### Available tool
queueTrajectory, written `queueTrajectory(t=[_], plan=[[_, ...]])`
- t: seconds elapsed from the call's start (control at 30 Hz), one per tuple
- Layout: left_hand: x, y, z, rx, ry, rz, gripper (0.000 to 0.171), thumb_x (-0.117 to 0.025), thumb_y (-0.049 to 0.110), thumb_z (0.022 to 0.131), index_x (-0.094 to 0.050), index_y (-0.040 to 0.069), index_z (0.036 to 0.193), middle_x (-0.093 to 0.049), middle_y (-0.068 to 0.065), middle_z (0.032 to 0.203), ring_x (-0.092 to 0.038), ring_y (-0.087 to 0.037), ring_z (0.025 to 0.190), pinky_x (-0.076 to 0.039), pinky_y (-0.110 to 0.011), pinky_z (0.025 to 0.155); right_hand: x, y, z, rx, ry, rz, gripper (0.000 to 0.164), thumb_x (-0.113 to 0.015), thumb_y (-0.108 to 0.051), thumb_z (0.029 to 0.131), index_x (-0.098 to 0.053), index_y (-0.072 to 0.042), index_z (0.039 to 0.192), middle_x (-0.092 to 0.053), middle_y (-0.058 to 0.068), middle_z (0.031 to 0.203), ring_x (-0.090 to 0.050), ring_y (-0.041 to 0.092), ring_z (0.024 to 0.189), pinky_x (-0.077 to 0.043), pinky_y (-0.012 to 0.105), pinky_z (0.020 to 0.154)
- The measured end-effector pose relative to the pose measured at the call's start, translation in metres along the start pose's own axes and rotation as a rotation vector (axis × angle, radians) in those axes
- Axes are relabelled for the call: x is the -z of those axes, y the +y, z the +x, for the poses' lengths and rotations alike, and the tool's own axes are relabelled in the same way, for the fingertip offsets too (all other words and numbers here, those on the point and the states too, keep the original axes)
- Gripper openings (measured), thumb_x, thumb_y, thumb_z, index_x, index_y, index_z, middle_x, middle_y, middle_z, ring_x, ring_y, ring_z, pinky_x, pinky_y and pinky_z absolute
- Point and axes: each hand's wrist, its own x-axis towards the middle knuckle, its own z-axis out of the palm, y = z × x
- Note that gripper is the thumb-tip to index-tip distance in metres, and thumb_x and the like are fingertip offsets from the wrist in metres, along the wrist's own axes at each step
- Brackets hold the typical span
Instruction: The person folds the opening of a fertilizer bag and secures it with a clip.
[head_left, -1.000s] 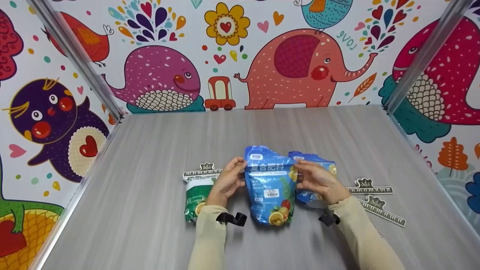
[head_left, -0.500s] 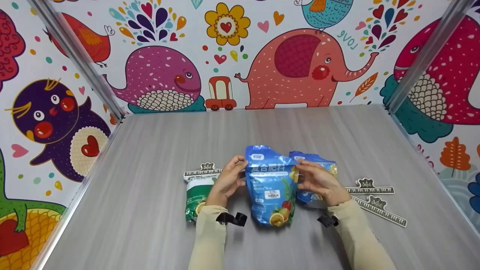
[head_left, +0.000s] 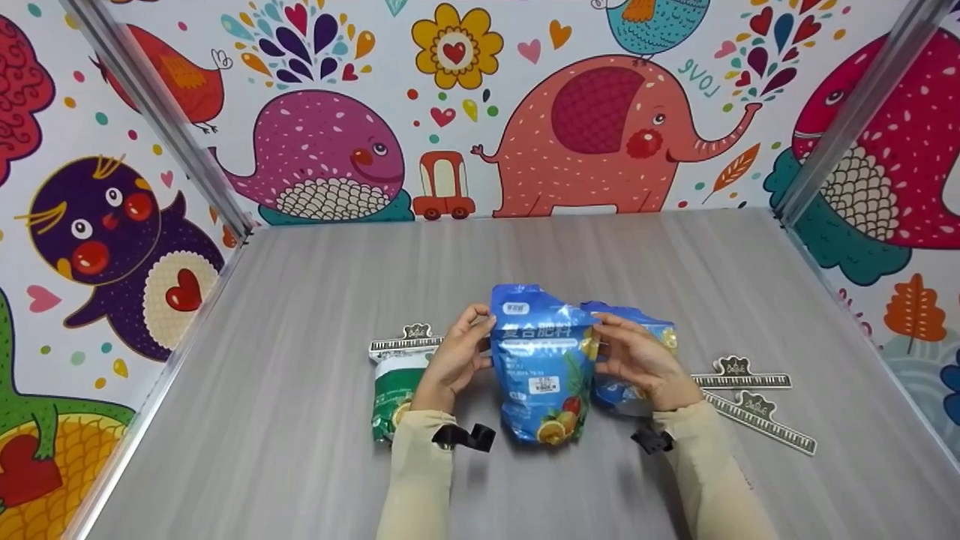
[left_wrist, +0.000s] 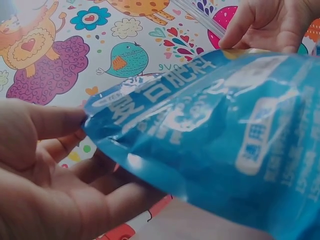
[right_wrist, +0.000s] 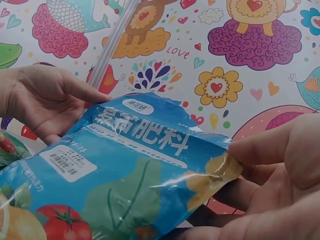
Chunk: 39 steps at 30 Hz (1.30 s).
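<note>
A blue fertilizer bag [head_left: 544, 367] with fruit printed low on its front stands upright between my hands, its top edge cut unevenly. My left hand [head_left: 454, 364] pinches its upper left edge between thumb and fingers. On the opposite edge, my right hand [head_left: 641, 360] pinches the upper right corner, thumb in front in the right wrist view. Behind the right hand is a second blue bag [head_left: 630, 315], partly hidden. Left of the left hand lies a green and white bag [head_left: 394, 386] with a piano-key sealing clip [head_left: 405, 344] across its top.
Two more piano-key clips, one straight [head_left: 750, 381] and one slanted [head_left: 765, 426], lie on the grey table [head_left: 300, 285] right of the right hand. Patterned wall panels [head_left: 465, 112] border the table at the back and sides.
Both hands keep their pinch on the blue fertilizer bag, which has risen slightly in the head view. The head view has shifted a little; the other bags and clips stay put.
</note>
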Motion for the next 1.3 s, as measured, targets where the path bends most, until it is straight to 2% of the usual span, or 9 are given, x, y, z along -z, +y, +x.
queueTrajectory(t=[0.43,0.67,0.97,1.13,1.3], plan=[[-0.003,0.004,-0.003,-0.031,0.044,0.01,0.011,-0.046,0.012,0.105,-0.052,0.018,0.098,-0.06,-0.003,0.091,-0.059,-0.016,0.082,-0.051,-0.03,0.066,-0.004,-0.002,0.005,0.044,-0.008,-0.037,0.044,-0.031,-0.002,0.108,-0.071,-0.017,0.099,-0.065,-0.002,0.092,-0.056,0.015,0.084,-0.041,0.032,0.071],[-0.008,0.006,-0.004,-0.06,0.076,-0.009,0.009,-0.046,0.011,0.105,-0.053,0.014,0.1,-0.059,-0.003,0.094,-0.059,-0.016,0.084,-0.051,-0.03,0.068,-0.005,-0.005,0.007,0.046,-0.039,-0.006,0.048,-0.027,-0.002,0.108,-0.072,-0.016,0.098,-0.065,-0.001,0.092,-0.054,0.015,0.082,-0.042,0.031,0.069],[-0.014,0.006,-0.002,-0.141,0.135,-0.025,0.01,-0.046,0.009,0.105,-0.052,0.014,0.1,-0.055,-0.003,0.097,-0.058,-0.014,0.084,-0.05,-0.027,0.068,-0.007,-0.009,0.013,0.075,-0.095,-0.01,0.05,-0.024,-0.002,0.108,-0.071,-0.016,0.1,-0.066,-0.002,0.091,-0.056,0.013,0.082,-0.039,0.031,0.071],[-0.017,0.005,-0.001,-0.191,0.186,-0.03,0.008,-0.046,0.008,0.104,-0.053,0.011,0.101,-0.054,-0.004,0.098,-0.058,-0.013,0.082,-0.05,-0.026,0.066,-0.007,-0.009,0.017,0.095,-0.125,-0.03,0.051,-0.022,-0.001,0.108,-0.071,-0.016,0.1,-0.066,-0.002,0.091,-0.056,0.014,0.083,-0.04,0.031,0.071],[-0.019,0.003,0.0,-0.235,0.229,-0.032,0.008,-0.047,0.007,0.103,-0.054,0.009,0.101,-0.053,-0.003,0.098,-0.057,-0.012,0.08,-0.049,-0.024,0.064,-0.009,-0.006,0.019,0.138,-0.091,-0.06,0.048,-0.025,-0.002,0.108,-0.069,-0.017,0.101,-0.065,-0.002,0.091,-0.057,0.014,0.083,-0.04,0.031,0.072]])
